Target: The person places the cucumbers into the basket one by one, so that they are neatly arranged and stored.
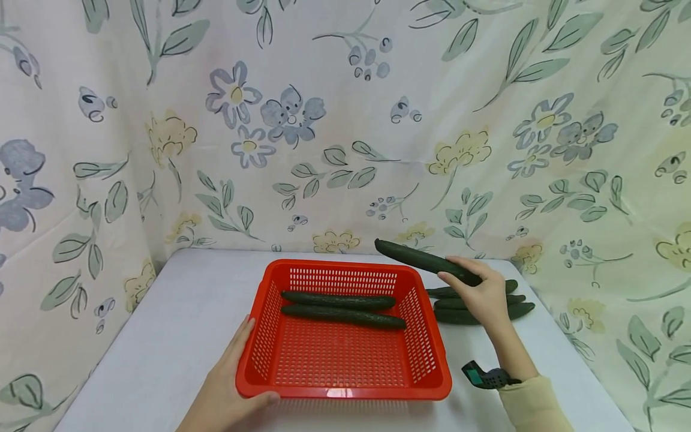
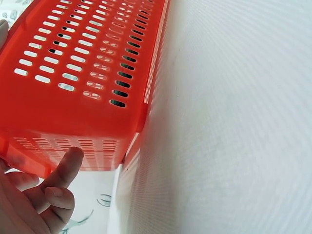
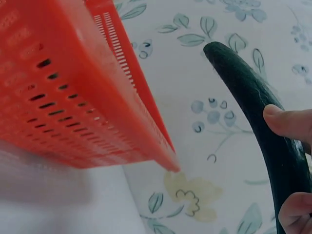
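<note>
My right hand (image 1: pixel 482 293) holds a dark green cucumber (image 1: pixel 415 258) near its right end, above the table. The cucumber's free end points left over the back right corner of a red plastic basket (image 1: pixel 345 393). Thumb and fingers grip that cucumber (image 3: pixel 258 102) in the right wrist view. Two more cucumbers (image 1: pixel 342 316) lie side by side inside the basket, towards its back. At the basket's front left corner, my left hand (image 1: pixel 229 375) holds the rim, thumb in front and fingers along the left side. The left wrist view shows fingers (image 2: pixel 68 165) against the slotted wall.
Several cucumbers (image 1: pixel 459 316) lie on the white table (image 1: pixel 178 336) right of the basket, partly hidden behind my right hand. A floral cloth (image 1: pixel 335 198) hangs behind the table and along its sides. A dark band with a device (image 1: pixel 486 377) circles the right wrist.
</note>
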`<state>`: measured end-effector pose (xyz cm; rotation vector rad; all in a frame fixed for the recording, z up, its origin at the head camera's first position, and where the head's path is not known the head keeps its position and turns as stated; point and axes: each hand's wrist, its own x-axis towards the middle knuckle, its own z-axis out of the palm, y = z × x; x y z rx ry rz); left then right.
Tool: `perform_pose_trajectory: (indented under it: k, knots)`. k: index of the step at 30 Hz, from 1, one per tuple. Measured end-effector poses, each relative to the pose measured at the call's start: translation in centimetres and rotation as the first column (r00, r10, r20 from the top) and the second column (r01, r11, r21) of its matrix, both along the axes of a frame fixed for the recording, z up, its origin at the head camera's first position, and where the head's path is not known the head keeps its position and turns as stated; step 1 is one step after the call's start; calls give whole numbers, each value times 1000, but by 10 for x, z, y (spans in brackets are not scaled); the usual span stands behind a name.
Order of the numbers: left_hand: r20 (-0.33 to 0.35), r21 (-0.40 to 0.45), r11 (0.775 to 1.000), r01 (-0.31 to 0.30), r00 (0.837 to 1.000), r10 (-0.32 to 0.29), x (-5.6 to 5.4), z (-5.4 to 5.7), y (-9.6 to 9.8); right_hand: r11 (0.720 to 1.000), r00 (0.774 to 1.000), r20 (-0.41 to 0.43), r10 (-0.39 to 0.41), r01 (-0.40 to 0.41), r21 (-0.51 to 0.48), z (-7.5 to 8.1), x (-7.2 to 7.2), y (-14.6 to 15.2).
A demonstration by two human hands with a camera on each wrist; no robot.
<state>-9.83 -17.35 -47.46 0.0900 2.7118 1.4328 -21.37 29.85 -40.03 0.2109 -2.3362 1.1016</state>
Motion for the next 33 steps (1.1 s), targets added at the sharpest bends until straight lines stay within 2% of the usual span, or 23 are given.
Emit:
perform_pose_trajectory:
  k: [15, 33]
  knots:
    - [41, -5, 1000, -12, 999, 12, -1, 3, 2, 994, 995, -10, 99, -99, -39, 6, -10, -31]
    - [41, -6, 1000, -10, 999, 11, 0, 2, 2, 982, 983, -14, 182, -183, -44, 17, -19, -66]
